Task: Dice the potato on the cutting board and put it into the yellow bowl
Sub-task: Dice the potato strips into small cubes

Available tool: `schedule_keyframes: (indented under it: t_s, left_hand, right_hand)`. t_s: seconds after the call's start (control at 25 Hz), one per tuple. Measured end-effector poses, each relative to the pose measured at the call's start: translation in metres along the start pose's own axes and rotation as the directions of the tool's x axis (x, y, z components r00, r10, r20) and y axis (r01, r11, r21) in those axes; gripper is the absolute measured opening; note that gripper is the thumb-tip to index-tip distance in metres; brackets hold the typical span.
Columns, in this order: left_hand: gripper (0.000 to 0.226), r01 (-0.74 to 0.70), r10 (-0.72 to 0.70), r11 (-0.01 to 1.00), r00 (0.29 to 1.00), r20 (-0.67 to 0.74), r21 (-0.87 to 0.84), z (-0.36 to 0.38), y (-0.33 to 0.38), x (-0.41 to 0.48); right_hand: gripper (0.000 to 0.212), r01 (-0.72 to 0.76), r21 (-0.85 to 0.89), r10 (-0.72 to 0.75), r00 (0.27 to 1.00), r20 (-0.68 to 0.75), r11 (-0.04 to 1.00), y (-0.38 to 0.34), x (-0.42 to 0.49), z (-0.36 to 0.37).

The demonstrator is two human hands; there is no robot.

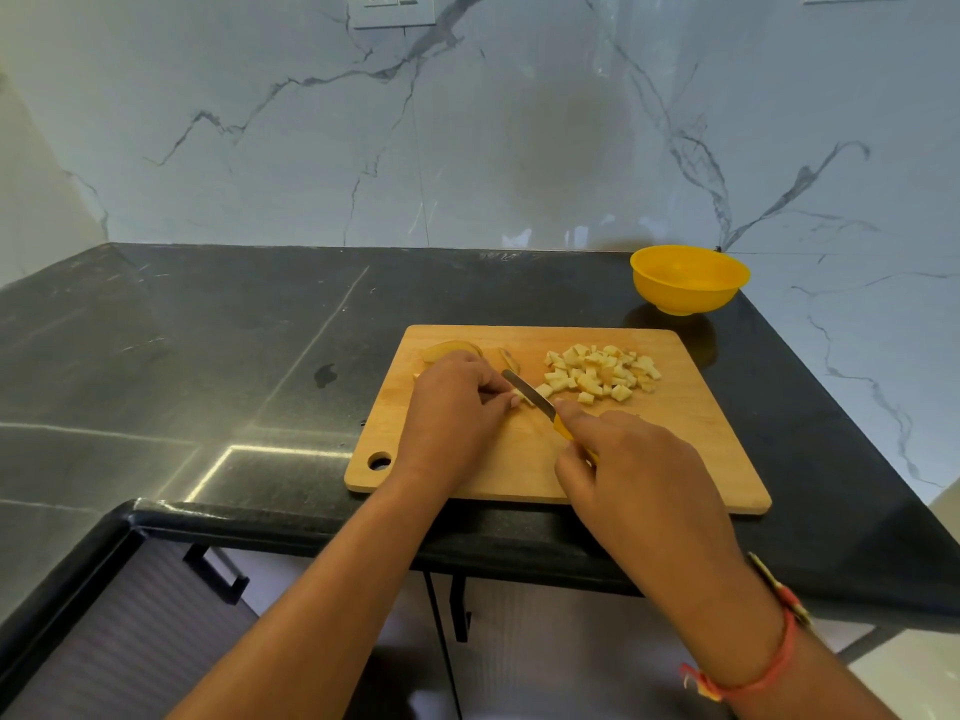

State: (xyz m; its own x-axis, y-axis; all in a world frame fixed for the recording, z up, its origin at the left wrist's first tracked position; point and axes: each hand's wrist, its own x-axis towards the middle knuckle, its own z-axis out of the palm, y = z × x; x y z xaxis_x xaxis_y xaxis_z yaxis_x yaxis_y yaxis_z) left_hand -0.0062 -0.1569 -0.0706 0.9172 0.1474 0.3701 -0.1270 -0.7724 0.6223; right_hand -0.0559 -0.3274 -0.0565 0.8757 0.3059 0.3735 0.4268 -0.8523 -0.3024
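Wooden cutting board [675, 439] on the black counter [208, 330]: your left hand [457, 407] pinches a potato piece [519, 397] while your right hand [634, 459] grips the yellow-handled knife [527, 391], its blade at that piece. Diced potato [602, 374] lies heaped on the board's far right, uncut slices [452, 349] just behind your left hand. The yellow bowl [685, 280] stands beyond the board's far right corner.

Left hand [457, 407] covers potato piece [520, 397] under cut; I see only pale sliver by blade. Knife [530, 394] handle mostly buried in right hand [639, 470]. Potato slices [452, 349] half behind knuckles. Wall socket [392, 7] clipped by top edge.
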Motion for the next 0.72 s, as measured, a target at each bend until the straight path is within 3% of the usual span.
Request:
schedule_keyframes:
  t_s: [0.56, 0.72]
  left_hand:
    - [0.007, 0.025, -0.024, 0.999, 0.999, -0.031, 0.033, 0.002, 0.001, 0.000]
    - [0.009, 0.037, -0.036, 0.998, 0.999, -0.016, 0.042, 0.001, 0.001, 0.001]
  right_hand:
    - [0.053, -0.014, -0.124, 0.028, 0.993, 0.113, 0.992, 0.003, -0.029, -0.008]
    - [0.047, -0.058, -0.042, 0.058, 0.998, 0.011, 0.997, 0.009, -0.036, -0.010]
